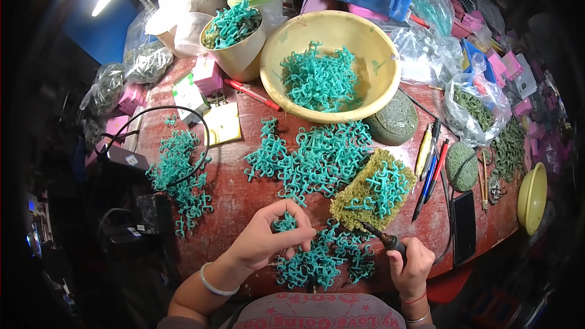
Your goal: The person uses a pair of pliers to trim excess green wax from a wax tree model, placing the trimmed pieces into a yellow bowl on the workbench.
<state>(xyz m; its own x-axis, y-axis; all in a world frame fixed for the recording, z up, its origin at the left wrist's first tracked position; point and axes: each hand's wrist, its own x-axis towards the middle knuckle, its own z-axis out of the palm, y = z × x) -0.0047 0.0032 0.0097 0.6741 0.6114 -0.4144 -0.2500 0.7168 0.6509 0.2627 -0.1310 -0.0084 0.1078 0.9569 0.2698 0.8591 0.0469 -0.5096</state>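
Note:
My left hand (274, 234) is closed in a pinch above the table, with small teal curly pieces (284, 223) showing inside its curled fingers. A thick black-handled tool like a soldering iron (393, 243) is gripped in my right hand (412, 267). Its dark tip points up and left, at the near edge of a yellow-green sponge pad (347, 202). Several teal hooked pieces (388, 186) lie on the pad. Beneath and between my hands spreads a loose heap of the same pieces (323, 259). Another wide heap (323, 158) lies just beyond.
A cream basin (390, 82) holding teal pieces stands at the back, beside a filled tub (244, 55). More pieces (178, 170) lie at left under a looped black cable (206, 123). Pens (434, 170), a dark phone (465, 228) and a green stone-like dome (393, 117) are at right.

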